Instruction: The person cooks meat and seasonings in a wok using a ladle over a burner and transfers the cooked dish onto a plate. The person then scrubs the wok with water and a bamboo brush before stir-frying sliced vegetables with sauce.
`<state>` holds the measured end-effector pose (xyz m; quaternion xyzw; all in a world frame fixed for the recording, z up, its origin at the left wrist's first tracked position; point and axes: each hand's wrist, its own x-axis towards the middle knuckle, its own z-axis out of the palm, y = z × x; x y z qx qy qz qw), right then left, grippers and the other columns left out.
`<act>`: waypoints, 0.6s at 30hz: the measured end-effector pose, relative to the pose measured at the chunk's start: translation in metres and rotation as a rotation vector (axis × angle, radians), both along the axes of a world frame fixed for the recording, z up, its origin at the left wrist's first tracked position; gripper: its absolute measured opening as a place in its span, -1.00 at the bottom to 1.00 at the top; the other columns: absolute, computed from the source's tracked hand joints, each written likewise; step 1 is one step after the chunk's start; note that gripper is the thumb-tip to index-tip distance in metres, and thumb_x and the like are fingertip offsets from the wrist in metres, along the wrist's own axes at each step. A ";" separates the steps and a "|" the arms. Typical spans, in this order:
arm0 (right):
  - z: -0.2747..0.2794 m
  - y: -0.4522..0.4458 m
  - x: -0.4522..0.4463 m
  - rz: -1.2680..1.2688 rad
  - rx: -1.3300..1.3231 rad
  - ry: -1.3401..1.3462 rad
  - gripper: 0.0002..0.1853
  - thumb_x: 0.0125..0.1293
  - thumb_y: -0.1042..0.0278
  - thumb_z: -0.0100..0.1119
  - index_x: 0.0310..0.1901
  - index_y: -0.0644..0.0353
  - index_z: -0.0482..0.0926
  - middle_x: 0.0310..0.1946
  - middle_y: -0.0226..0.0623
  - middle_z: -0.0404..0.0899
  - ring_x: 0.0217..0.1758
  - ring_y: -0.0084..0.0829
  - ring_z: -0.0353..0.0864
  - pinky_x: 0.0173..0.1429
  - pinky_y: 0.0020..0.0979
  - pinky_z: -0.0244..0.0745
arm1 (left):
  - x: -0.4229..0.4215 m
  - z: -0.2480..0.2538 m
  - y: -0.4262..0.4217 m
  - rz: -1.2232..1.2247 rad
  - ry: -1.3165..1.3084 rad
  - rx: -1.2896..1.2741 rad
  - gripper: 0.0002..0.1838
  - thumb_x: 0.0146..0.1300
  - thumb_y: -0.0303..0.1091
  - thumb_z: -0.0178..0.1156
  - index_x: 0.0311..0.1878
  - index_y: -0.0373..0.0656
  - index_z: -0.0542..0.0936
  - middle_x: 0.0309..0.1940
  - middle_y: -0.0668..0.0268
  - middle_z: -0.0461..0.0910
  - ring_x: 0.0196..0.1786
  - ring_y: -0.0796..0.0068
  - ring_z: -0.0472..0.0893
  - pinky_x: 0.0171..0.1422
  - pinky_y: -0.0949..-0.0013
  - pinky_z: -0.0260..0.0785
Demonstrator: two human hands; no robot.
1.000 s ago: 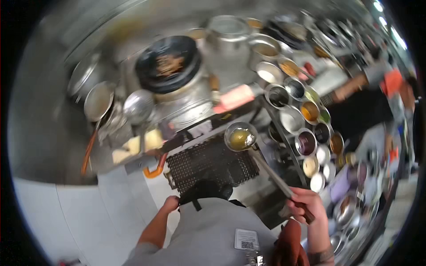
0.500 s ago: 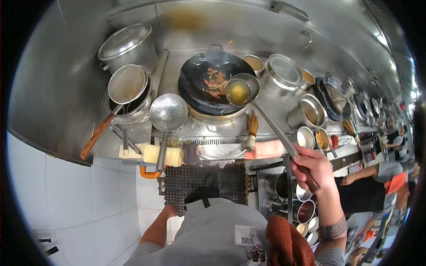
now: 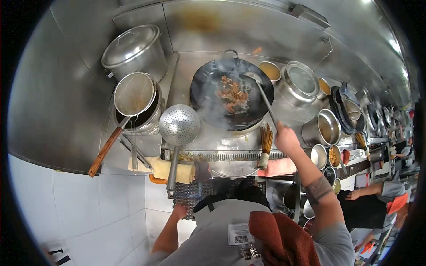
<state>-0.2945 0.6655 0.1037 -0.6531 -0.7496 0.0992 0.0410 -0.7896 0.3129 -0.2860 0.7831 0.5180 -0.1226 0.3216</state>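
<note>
My right hand (image 3: 287,140) is closed round the handle of a metal ladle (image 3: 269,103). The ladle's bowl is tipped over inside the right side of a black wok (image 3: 206,88). Browned pieces of food (image 3: 234,95) lie in the middle of the wok with liquid bubbling round them, and steam rises. Low beside my body, my left hand (image 3: 179,212) hangs away from the counter; its fingers are too small and partly hidden to read.
Left of the wok are a lidded pot (image 3: 133,51), a mesh strainer (image 3: 134,94) and a perforated skimmer (image 3: 179,125). A bamboo brush (image 3: 266,146) stands in front. Pots and containers line the right, where a co-worker in an apron (image 3: 361,206) stands.
The ladle, which held yellowish liquid, has moved over the wok and tipped. Liquid and steam now surround the food. My right arm has reached forward, and the view has turned to the wok.
</note>
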 end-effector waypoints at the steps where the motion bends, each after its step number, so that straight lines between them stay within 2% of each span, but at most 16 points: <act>1: -0.006 0.021 -0.010 0.014 -0.019 0.047 -0.43 0.19 0.51 0.09 0.27 0.47 0.36 -0.22 0.30 0.64 -0.13 0.23 0.68 0.02 0.06 0.60 | -0.005 -0.014 -0.012 0.096 -0.091 -0.114 -0.77 0.26 -0.16 0.24 -0.20 -0.07 0.75 -0.10 0.26 0.74 -0.06 0.15 0.73 -0.02 0.09 0.59; 2: -0.011 0.037 -0.019 0.025 -0.036 0.091 -0.45 0.20 0.48 0.09 0.25 0.49 0.37 -0.22 0.31 0.64 -0.13 0.25 0.67 0.01 0.08 0.60 | -0.006 -0.008 -0.023 0.092 -0.084 -0.113 -0.77 0.26 -0.16 0.24 -0.20 -0.07 0.75 -0.10 0.26 0.74 -0.06 0.15 0.73 -0.02 0.09 0.59; 5: -0.032 0.053 -0.033 0.111 -0.045 0.073 -0.46 0.19 0.48 0.10 0.22 0.49 0.37 -0.22 0.31 0.64 -0.10 0.23 0.68 0.04 0.07 0.60 | -0.003 0.004 -0.052 0.690 -0.294 -0.415 -0.81 0.31 -0.28 0.19 -0.13 -0.07 0.73 -0.05 0.31 0.74 -0.14 0.32 0.76 -0.12 0.22 0.63; 6: -0.026 0.044 -0.033 0.097 -0.041 0.079 -0.46 0.19 0.48 0.10 0.22 0.49 0.37 -0.22 0.31 0.64 -0.10 0.23 0.68 0.04 0.07 0.60 | 0.006 0.003 -0.056 0.815 -0.333 -0.530 -0.80 0.31 -0.31 0.18 -0.09 -0.07 0.72 -0.05 0.33 0.74 -0.16 0.38 0.77 -0.15 0.27 0.64; 8: 0.012 0.005 -0.031 0.092 -0.126 -0.020 -0.44 0.17 0.51 0.11 0.26 0.43 0.38 -0.22 0.29 0.65 -0.07 0.16 0.69 0.05 0.04 0.60 | -0.010 0.030 -0.055 0.748 -0.658 -0.768 -0.68 0.32 -0.41 0.17 0.14 -0.14 0.60 -0.08 0.29 0.72 -0.22 0.37 0.76 -0.29 0.27 0.63; 9: 0.037 -0.009 -0.023 0.099 -0.159 0.007 -0.45 0.19 0.51 0.09 0.27 0.37 0.42 -0.24 0.31 0.64 -0.04 0.10 0.70 0.04 0.04 0.59 | -0.010 0.019 -0.065 0.642 -0.464 -0.655 -0.69 0.33 -0.41 0.16 0.13 -0.15 0.59 -0.10 0.27 0.72 -0.23 0.36 0.76 -0.30 0.27 0.62; 11: 0.049 -0.015 0.008 0.098 -0.105 0.044 -0.46 0.20 0.50 0.09 0.27 0.35 0.44 -0.27 0.30 0.64 -0.08 0.11 0.70 0.03 0.05 0.59 | 0.008 0.054 -0.046 0.452 -0.191 -0.557 -0.71 0.36 -0.41 0.13 0.13 -0.17 0.57 -0.12 0.24 0.71 -0.24 0.32 0.75 -0.33 0.27 0.60; 12: 0.052 -0.017 0.019 0.115 -0.057 0.078 -0.46 0.21 0.48 0.08 0.28 0.33 0.46 -0.30 0.28 0.65 -0.11 0.12 0.70 0.01 0.06 0.59 | 0.025 0.091 -0.028 0.397 -0.120 -0.550 -0.72 0.37 -0.41 0.12 0.12 -0.18 0.56 -0.13 0.22 0.70 -0.24 0.30 0.75 -0.34 0.26 0.59; 13: 0.037 -0.010 0.025 0.067 -0.009 0.103 -0.44 0.20 0.45 0.09 0.28 0.34 0.47 -0.36 0.21 0.66 -0.20 0.16 0.70 -0.03 0.07 0.60 | 0.029 0.093 -0.024 0.412 -0.123 -0.552 -0.73 0.39 -0.38 0.09 0.11 -0.18 0.55 -0.14 0.21 0.69 -0.25 0.30 0.74 -0.36 0.27 0.56; 14: 0.017 0.000 0.027 0.058 -0.007 0.106 -0.44 0.20 0.45 0.09 0.28 0.34 0.47 -0.36 0.21 0.66 -0.20 0.16 0.70 -0.03 0.07 0.60 | 0.032 0.099 -0.017 0.428 -0.124 -0.551 -0.73 0.41 -0.35 0.06 0.10 -0.19 0.54 -0.14 0.20 0.68 -0.26 0.31 0.73 -0.37 0.28 0.54; 15: -0.002 0.013 0.025 0.005 0.010 0.109 -0.43 0.18 0.45 0.12 0.29 0.32 0.47 -0.35 0.21 0.65 -0.20 0.18 0.68 -0.04 0.05 0.58 | 0.035 0.102 -0.009 0.447 -0.127 -0.546 -0.73 0.42 -0.32 0.03 0.09 -0.19 0.53 -0.15 0.19 0.67 -0.28 0.31 0.72 -0.39 0.28 0.51; 18: -0.009 0.019 0.003 -0.062 -0.037 0.153 -0.42 0.17 0.44 0.14 0.29 0.30 0.48 -0.29 0.19 0.66 -0.16 0.17 0.68 -0.02 0.02 0.56 | 0.021 0.049 0.007 0.522 -0.308 -0.526 -0.73 0.44 -0.34 -0.02 0.08 -0.21 0.54 -0.16 0.16 0.66 -0.32 0.30 0.68 -0.39 0.32 0.49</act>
